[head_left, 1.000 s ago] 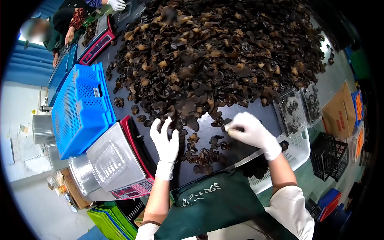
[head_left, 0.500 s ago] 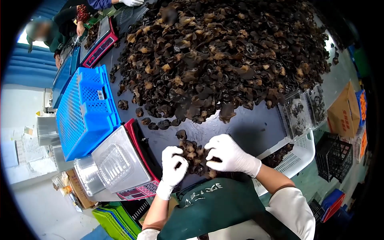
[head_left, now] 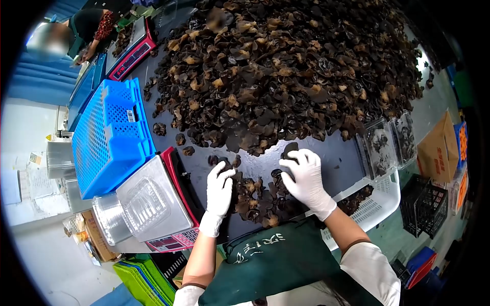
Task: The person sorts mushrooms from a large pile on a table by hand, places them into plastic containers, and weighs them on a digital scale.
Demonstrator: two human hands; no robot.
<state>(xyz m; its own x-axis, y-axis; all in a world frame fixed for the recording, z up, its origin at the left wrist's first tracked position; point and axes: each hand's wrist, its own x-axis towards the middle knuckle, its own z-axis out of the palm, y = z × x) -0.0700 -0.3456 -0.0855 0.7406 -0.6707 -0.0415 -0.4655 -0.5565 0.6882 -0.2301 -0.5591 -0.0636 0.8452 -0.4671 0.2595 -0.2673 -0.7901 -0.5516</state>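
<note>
A small cluster of wood ear mushrooms point(head_left: 252, 199) lies on the dark table in front of my apron. At its left, my left hand point(head_left: 219, 191), in a white glove, has its fingers stretched forward, the tips touching or close to a few loose pieces. My right hand point(head_left: 306, 178), also gloved, is on the other side with bent, parted fingers. A dark mushroom piece point(head_left: 290, 148) shows at its fingertips, and others lie near its thumb. Beyond both hands rises a large heap of wood ear mushrooms point(head_left: 286, 76).
Left of me are a scale point(head_left: 153, 199) with a clear plastic tray point(head_left: 145, 201) on it and a blue crate point(head_left: 109, 137). To the right, clear boxes point(head_left: 380, 148) stand above a white basket point(head_left: 380, 204). Another person point(head_left: 84, 33) is at the far left by a second scale point(head_left: 133, 53).
Both hands have moved forward from the small cluster, and their fingers have spread. The cluster is wider, and fewer loose pieces lie at the heap's near left edge.
</note>
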